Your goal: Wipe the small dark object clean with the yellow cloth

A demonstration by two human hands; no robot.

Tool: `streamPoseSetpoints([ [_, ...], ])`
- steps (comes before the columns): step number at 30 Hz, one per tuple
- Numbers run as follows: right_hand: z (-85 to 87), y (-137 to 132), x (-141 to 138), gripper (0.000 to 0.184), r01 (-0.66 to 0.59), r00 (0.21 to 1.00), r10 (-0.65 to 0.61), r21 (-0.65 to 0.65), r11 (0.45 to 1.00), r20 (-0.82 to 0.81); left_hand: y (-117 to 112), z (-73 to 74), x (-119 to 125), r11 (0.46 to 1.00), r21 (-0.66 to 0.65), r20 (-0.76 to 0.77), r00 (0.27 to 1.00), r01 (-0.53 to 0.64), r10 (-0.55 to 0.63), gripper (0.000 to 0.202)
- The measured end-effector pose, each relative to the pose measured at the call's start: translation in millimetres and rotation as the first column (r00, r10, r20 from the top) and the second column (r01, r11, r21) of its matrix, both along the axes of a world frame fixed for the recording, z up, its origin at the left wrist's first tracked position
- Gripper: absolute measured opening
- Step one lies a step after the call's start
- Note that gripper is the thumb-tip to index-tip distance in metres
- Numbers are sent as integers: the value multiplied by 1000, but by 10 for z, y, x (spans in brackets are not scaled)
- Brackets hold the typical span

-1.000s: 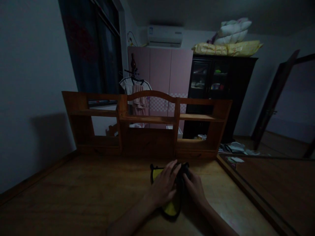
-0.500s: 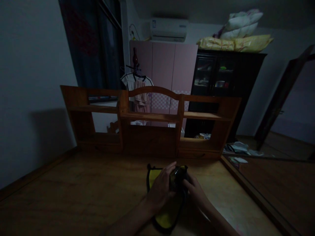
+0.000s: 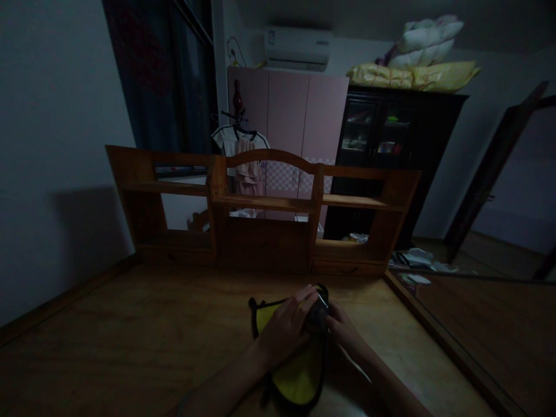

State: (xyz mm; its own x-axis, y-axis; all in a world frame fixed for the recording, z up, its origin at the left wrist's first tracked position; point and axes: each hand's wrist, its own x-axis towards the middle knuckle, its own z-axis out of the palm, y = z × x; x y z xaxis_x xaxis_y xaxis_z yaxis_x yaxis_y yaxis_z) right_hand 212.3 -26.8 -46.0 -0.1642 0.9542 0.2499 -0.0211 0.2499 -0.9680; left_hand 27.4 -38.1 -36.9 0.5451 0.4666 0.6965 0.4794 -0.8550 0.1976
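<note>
My left hand (image 3: 286,324) is closed over the left side of a small dark object (image 3: 320,310) with a glossy, see-through-looking surface. What kind of thing it is, I cannot make out in the dim light. My right hand (image 3: 343,333) grips the same object from the right, its fingertips partly hidden behind it. Beneath both hands lies a yellow cloth piece with black edging (image 3: 297,379), possibly a pouch. Its upper left corner carries a dark knob-like end and sticks out beyond my left hand.
The hands are over a wooden board surface (image 3: 165,324). Along its far side stands a wooden shelf unit (image 3: 269,202) with open compartments. A raised wooden rail (image 3: 434,336) borders the right, a white wall (image 3: 61,174) the left. Beyond stand a pink wardrobe (image 3: 286,116) and a black cabinet (image 3: 395,133).
The yellow cloth has turned a little and its upper left corner has shifted left. The dark object has tilted, and my left fingers now reach further over it.
</note>
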Motion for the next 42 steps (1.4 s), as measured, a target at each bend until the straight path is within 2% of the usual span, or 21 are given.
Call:
streamPoseSetpoints([
  [5,-16,12,16,34,106,980,-118,80,991,159,6,-5,0,1000,-7,3,1000,-9,9,74],
  [8,37,-23,14,35,89,956,-122,132,987,266,13,-1,-5,1000,-8,21,1000,-23,23,72],
  [12,98,-72,3,36,124,933,-178,183,975,313,21,11,-14,999,-42,50,998,-30,32,73],
  [15,83,-54,0,35,118,941,-170,188,975,294,18,18,-19,997,-67,68,997,-23,27,76],
  [18,8,18,2,34,68,972,-100,157,985,213,11,23,-22,994,-111,82,996,-18,27,79],
  [22,-74,76,-6,38,53,998,-55,30,998,39,4,30,-20,990,-137,88,996,-17,29,82],
  [26,-42,16,-41,41,18,998,-21,-52,999,-59,5,28,-10,991,-134,73,997,-10,20,88],
  [31,-17,-16,-79,41,-26,994,20,-54,998,-104,19,6,-13,996,-86,63,997,-31,36,88],
  [37,-131,60,-48,42,-63,995,61,-33,997,-76,29,9,-26,996,-64,54,996,-62,66,89],
  [42,-166,76,-40,42,-30,998,29,-11,1000,-64,35,0,-32,995,-80,52,997,-54,58,87],
])
